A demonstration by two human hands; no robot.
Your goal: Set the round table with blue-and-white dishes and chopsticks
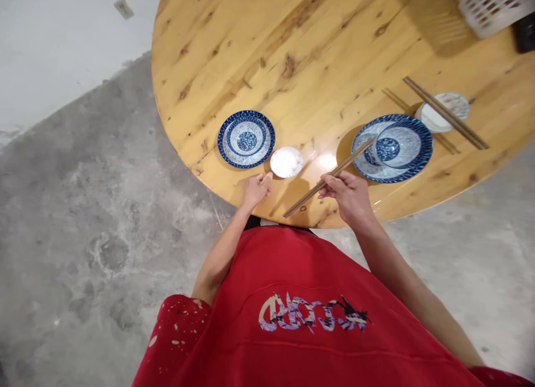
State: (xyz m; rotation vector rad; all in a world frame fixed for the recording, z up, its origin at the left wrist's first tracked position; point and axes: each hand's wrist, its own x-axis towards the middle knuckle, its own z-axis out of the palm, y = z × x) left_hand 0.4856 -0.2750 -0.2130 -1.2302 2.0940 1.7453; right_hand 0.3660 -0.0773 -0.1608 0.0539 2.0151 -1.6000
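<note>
My right hand [346, 194] pinches a pair of chopsticks [308, 196] near their middle, holding them slanted above the table's near edge. Their upper end reaches over a blue-and-white plate [361, 161], on which a patterned bowl [405, 144] sits. My left hand [256, 190] rests at the table edge with its fingers curled in and nothing seen in them. Just beyond its thumb lies a small white dish [286, 162]. To the left of that dish is another blue-rimmed plate [223, 147] with a matching bowl [247, 140] on it.
A second pair of chopsticks [445, 112] lies across a white dish [434, 121] on the right. At the far right of the round wooden table [259, 69] are a white plastic basket [493, 10] and a black object [525, 33]. A white wall stands at left.
</note>
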